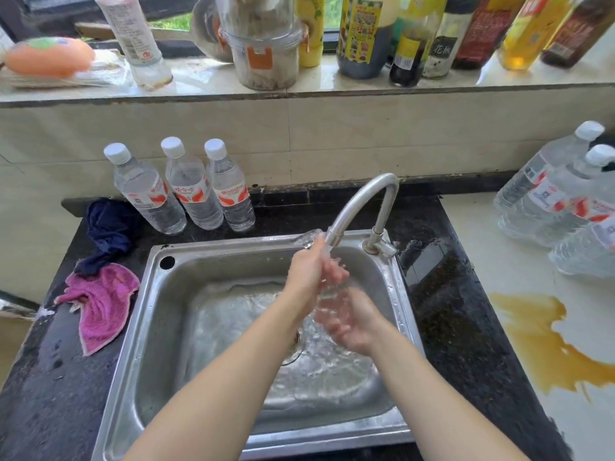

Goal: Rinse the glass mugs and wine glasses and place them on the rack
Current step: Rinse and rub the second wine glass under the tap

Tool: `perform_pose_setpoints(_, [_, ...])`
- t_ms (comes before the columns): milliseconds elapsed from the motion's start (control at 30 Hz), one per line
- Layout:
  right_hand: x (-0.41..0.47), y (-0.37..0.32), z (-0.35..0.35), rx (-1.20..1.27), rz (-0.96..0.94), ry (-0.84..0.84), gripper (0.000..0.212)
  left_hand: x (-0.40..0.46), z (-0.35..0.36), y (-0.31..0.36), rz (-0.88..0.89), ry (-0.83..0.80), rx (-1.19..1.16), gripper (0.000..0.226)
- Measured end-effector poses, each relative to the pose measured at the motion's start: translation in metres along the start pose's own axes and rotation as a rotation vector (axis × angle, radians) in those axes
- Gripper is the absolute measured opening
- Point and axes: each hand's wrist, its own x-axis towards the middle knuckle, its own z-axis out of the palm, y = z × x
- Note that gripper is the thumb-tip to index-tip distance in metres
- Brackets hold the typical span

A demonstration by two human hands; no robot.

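Observation:
Both my hands are over the steel sink (159, 314), under the water running from the curved tap (362, 201). Between them is a clear wine glass (332, 294), tilted. Its foot sticks out above my left hand (306, 277), close to the spout. My left hand is closed around the stem. My right hand (356, 324) cups the bowl from below and to the right. Water splashes over the glass and blurs its outline. No rack and no mugs are in view.
Three water bottles (196, 191) stand behind the sink on the left, beside a dark blue cloth (109, 231) and a pink cloth (100, 304). Large water jugs (559, 201) and a brown spill (539, 337) are on the white counter to the right. Sauce bottles line the windowsill (332, 88).

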Motion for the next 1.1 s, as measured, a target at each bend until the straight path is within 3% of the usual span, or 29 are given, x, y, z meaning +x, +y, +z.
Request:
perform_pose_setpoints(67, [-0.008,0.0,-0.011,-0.053,0.09,-0.048,0.036,0.0,0.001,0.003,-0.077,-0.136,-0.094,0.037])
perform_pose_setpoints(100, [-0.009,0.002,-0.013,-0.063,0.043,-0.019,0.038,-0.001,0.004,0.003,-0.111,-0.131,-0.126,0.034])
perform_pose_setpoints(233, [-0.008,0.026,-0.006,-0.273,-0.678,0.226,0.024,-0.004,0.02,-0.002,-0.165,0.08,-0.24,0.037])
perform_pose_setpoints(300, [-0.005,0.03,-0.006,-0.436,-0.898,0.287,0.02,-0.002,0.02,0.002,-0.194,0.125,-0.282,0.033])
perform_pose_setpoints(367, [0.001,0.02,-0.009,-0.502,-0.796,0.296,0.025,-0.001,0.016,0.003,-0.231,0.093,-0.348,0.029])
perform_pose_setpoints(467, [-0.004,-0.007,-0.017,-0.137,-0.157,0.059,0.03,-0.004,0.007,-0.002,-0.189,-0.062,-0.525,0.031])
perform_pose_setpoints(533, [-0.012,-0.013,-0.027,-0.031,-0.002,-0.087,0.033,-0.01,0.007,-0.004,-0.157,-0.181,-0.557,0.037])
perform_pose_setpoints(600, [-0.018,-0.007,-0.025,-0.031,-0.134,-0.08,0.034,-0.01,0.012,-0.003,-0.161,-0.108,-0.535,0.042])
perform_pose_setpoints(700, [-0.017,0.014,-0.01,-0.207,-0.628,0.16,0.021,-0.003,0.021,0.005,-0.182,0.177,-0.486,0.037])
perform_pose_setpoints(733, [-0.013,0.019,-0.007,-0.246,-0.703,0.211,0.02,-0.002,0.022,0.006,-0.158,0.224,-0.442,0.037])
perform_pose_setpoints(800, [-0.007,0.014,-0.004,-0.133,-0.564,0.247,0.028,-0.006,0.024,0.003,-0.042,0.214,-0.292,0.05])
perform_pose_setpoints(867, [-0.01,0.0,-0.008,0.112,-0.198,0.118,0.035,-0.015,0.022,-0.005,0.115,0.087,-0.065,0.051])
perform_pose_setpoints(933, [-0.013,-0.008,-0.012,0.123,0.0,-0.009,0.04,-0.021,0.014,-0.018,0.228,-0.063,0.105,0.041])
perform_pose_setpoints(1033, [-0.011,-0.008,0.004,0.009,-0.085,-0.005,0.04,-0.02,0.003,-0.021,0.141,0.008,0.051,0.047])
perform_pose_setpoints(1100, [-0.002,0.002,0.022,-0.216,-0.4,0.14,0.036,-0.017,-0.001,-0.013,-0.042,0.214,-0.156,0.044])
